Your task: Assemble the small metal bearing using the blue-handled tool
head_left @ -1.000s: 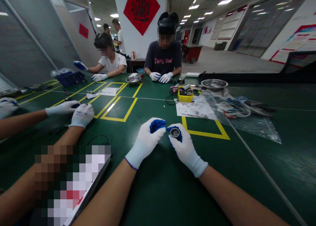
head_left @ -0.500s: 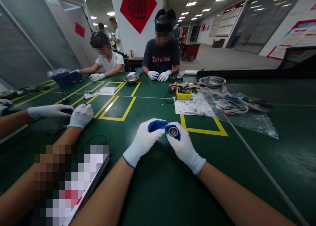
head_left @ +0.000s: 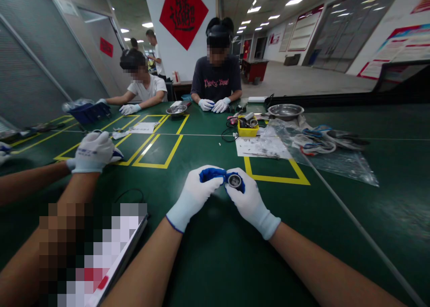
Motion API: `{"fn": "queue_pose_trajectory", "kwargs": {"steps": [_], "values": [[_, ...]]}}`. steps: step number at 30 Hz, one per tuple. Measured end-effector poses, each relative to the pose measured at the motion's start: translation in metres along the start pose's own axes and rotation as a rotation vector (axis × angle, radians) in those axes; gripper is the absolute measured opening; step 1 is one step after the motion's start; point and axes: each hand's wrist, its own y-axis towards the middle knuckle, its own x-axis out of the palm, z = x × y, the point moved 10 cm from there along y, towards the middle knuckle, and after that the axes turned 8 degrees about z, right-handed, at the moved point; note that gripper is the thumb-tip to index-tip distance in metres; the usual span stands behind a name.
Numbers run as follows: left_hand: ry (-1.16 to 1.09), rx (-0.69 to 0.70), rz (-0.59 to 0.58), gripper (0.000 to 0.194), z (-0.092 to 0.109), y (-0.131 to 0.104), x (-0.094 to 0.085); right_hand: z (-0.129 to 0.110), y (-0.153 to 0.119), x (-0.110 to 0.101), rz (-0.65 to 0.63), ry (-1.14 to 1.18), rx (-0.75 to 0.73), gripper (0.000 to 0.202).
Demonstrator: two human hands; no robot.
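Note:
My right hand (head_left: 249,194), in a white glove with blue palm, is wrapped round a small round part (head_left: 234,181) with a dark body and a metallic ring at its end. The ring's end faces me; the rest of the part is hidden in the fingers. Close beside it on the left, my left hand (head_left: 198,190) has its fingers curled and thumb pressed toward them, the fingertips meeting the right hand's fingers. Whatever the left fingertips pinch, if anything, is too small to see. Both hands are over the green table (head_left: 215,253).
Beyond my hands, a yellow bin (head_left: 247,131) of parts stands by a paper sheet (head_left: 260,150) with small bits. Rightward lie a plastic bag (head_left: 352,168), cables (head_left: 311,142) and a metal bowl (head_left: 285,112). A co-worker's gloved hand (head_left: 92,152) works at left; two people sit opposite.
The co-worker's near hand at left has moved left and now covers the other hand. My hands and the round part keep nearly the same pose; the view has shifted slightly.

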Motion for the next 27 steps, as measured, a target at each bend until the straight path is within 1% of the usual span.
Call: {"fn": "queue_pose_trajectory", "kwargs": {"steps": [2,6,11,15,21,27], "values": [[-0.013,-0.008,-0.009,0.025,0.0,0.0,0.0,0.001,0.0,-0.001,0.015,0.003,-0.006,0.009],[-0.015,-0.002,0.001,0.029,0.0,0.0,-0.001,0.0,-0.001,0.0,0.001,-0.005,-0.01,0.011],[0.134,0.07,0.094,0.022,0.005,0.0,-0.009,-0.002,-0.001,-0.004,0.029,-0.018,-0.027,0.015],[0.226,0.126,0.134,0.022,0.009,-0.003,-0.012,-0.005,-0.002,0.0,-0.002,0.0,-0.037,0.018],[0.314,0.143,0.138,0.022,0.006,-0.004,-0.01,0.001,-0.001,-0.002,0.002,-0.014,0.009,0.019],[0.284,0.116,0.114,0.027,-0.002,-0.002,-0.007,0.007,-0.001,-0.005,0.012,-0.032,0.035,0.02]]}}
